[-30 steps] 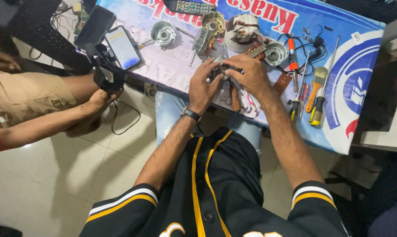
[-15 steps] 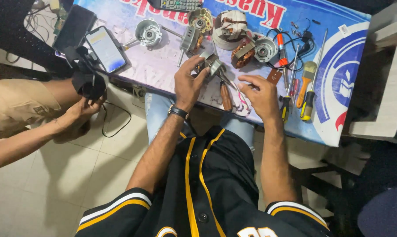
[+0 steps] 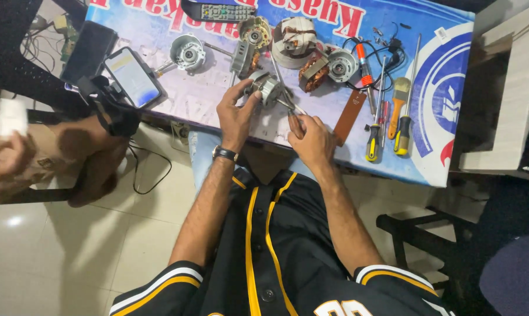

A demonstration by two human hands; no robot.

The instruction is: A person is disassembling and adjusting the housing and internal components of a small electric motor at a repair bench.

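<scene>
We see the left hand [image 3: 236,117] with fingers wrapped around a small metal motor part [image 3: 267,88] near the surface's [image 3: 217,105] front edge, while the right hand [image 3: 309,138] fingers pinch a thin tool [image 3: 288,105] touching it.

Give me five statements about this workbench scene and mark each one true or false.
1. The left hand holds a small metal motor part above the table. True.
2. The right hand is empty. False: it holds a thin tool that reaches toward the motor part.
3. A phone with a lit screen lies at the table's left end. True.
4. The screwdrivers lie to the left of the phone. False: they lie to the right of both hands.
5. The remote control lies at the table's near edge by the person. False: it lies at the far edge.
</scene>
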